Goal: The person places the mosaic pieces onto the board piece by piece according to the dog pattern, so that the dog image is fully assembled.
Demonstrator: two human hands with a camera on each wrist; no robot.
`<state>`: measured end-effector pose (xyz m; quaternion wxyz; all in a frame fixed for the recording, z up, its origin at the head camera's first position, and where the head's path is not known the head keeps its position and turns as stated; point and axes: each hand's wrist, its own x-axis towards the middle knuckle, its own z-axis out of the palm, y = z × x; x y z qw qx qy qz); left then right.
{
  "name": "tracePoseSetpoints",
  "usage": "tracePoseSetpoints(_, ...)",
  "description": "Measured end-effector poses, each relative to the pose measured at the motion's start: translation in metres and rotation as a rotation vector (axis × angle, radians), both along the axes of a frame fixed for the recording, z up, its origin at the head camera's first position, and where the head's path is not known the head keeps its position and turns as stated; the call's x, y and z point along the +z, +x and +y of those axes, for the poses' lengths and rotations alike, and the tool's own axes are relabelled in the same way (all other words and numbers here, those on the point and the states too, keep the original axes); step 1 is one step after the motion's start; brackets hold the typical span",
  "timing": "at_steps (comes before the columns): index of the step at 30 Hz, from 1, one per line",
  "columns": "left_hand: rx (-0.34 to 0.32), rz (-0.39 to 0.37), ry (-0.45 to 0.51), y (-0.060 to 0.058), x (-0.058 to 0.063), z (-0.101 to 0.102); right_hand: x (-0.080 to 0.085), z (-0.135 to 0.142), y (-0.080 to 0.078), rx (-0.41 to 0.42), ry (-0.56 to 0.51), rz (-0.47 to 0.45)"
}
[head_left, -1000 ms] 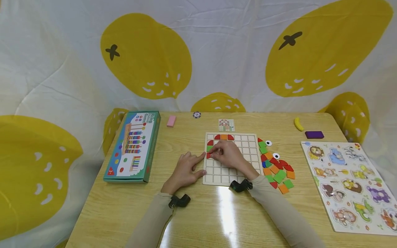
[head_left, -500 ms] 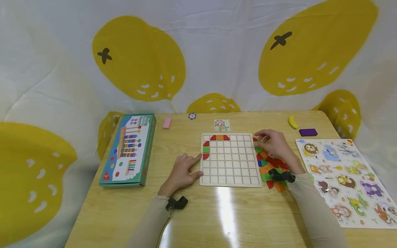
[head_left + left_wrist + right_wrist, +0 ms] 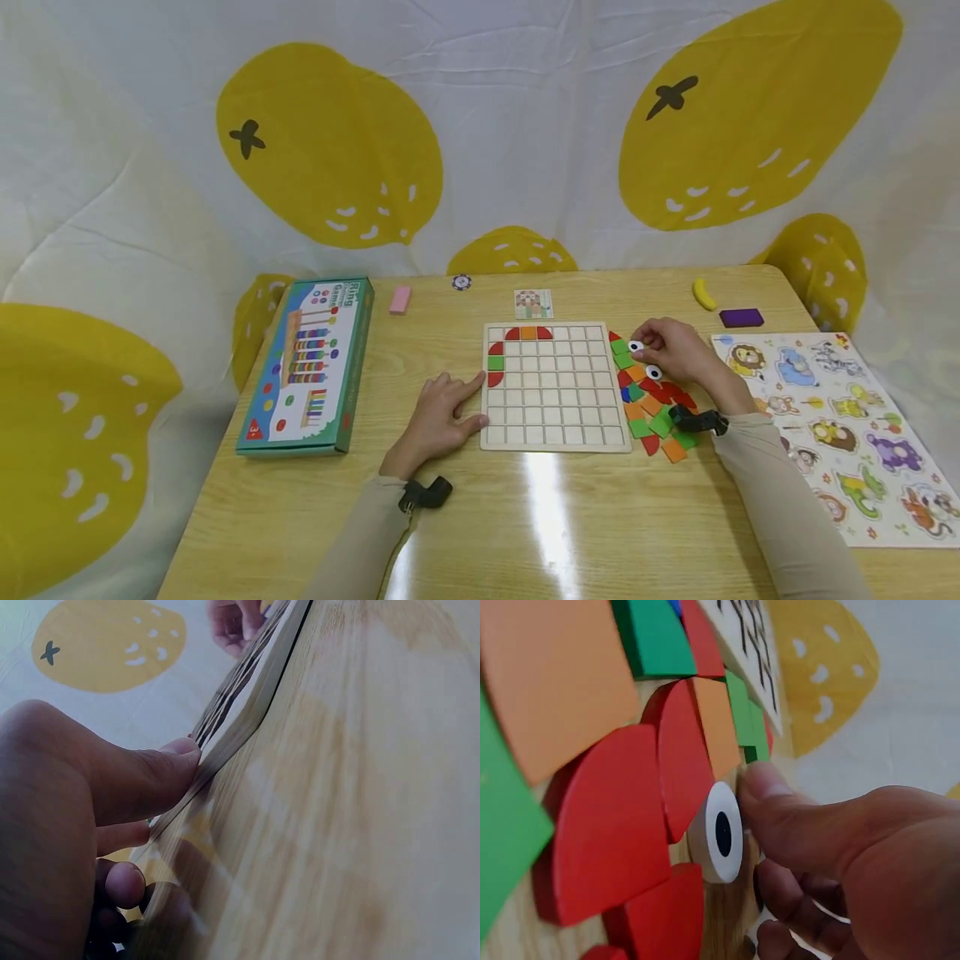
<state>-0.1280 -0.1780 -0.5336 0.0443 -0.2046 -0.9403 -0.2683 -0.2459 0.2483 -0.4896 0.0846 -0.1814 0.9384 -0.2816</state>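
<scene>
A square wooden grid board lies mid-table, with red quarter-round tiles and an orange square along its top row. Down its left side stand two more red tiles and a green square. My left hand rests at the board's left edge, thumb and index finger spread and touching it. Right of the board, my right hand pinches a round white eye piece at the loose tiles; its fingers partly cover it. A second eye piece sits below the thumb in the right wrist view.
Loose red, orange and green tiles pile beside the board. A small pattern card lies behind it. At left is a ring game box; at right, an animal puzzle, a purple block and a toy banana.
My right hand has left the red tile at the board's left column and moved right to the loose tiles, now at an eye piece. My left hand stays at the board's edge.
</scene>
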Motion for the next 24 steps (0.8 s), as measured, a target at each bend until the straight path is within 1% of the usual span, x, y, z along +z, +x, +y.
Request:
tracePoseSetpoints(3,0.004,-0.010,-0.003,0.000,0.000,0.001,0.004,-0.002,0.004,0.043,-0.035,0.036)
tracePoseSetpoints(5,0.006,-0.019,0.000,0.001,0.001,0.001,0.008,-0.007,0.006,0.061,-0.093,0.069)
tracePoseSetpoints(7,0.009,-0.022,0.001,0.001,0.001,0.001,0.014,-0.017,0.006,0.096,-0.181,0.092)
tracePoseSetpoints(11,0.014,-0.017,0.007,0.001,0.002,0.000,0.022,-0.049,0.001,0.181,-0.378,0.063)
tracePoseSetpoints(13,0.013,-0.012,0.010,0.000,0.002,-0.001,0.021,-0.068,-0.003,0.218,-0.446,0.026)
tracePoseSetpoints(14,0.012,-0.009,0.011,0.000,0.002,-0.001,0.020,-0.077,-0.004,0.230,-0.464,0.009)
tracePoseSetpoints(17,0.007,-0.007,0.011,-0.001,0.003,-0.001,0.013,-0.105,-0.009,0.270,-0.487,-0.024)
tracePoseSetpoints(20,0.004,-0.012,0.003,-0.001,0.004,-0.001,0.005,-0.129,-0.014,0.289,-0.450,-0.021)
tracePoseSetpoints(24,0.003,-0.022,-0.015,0.000,0.006,-0.001,-0.006,-0.153,-0.016,0.310,-0.368,0.007)
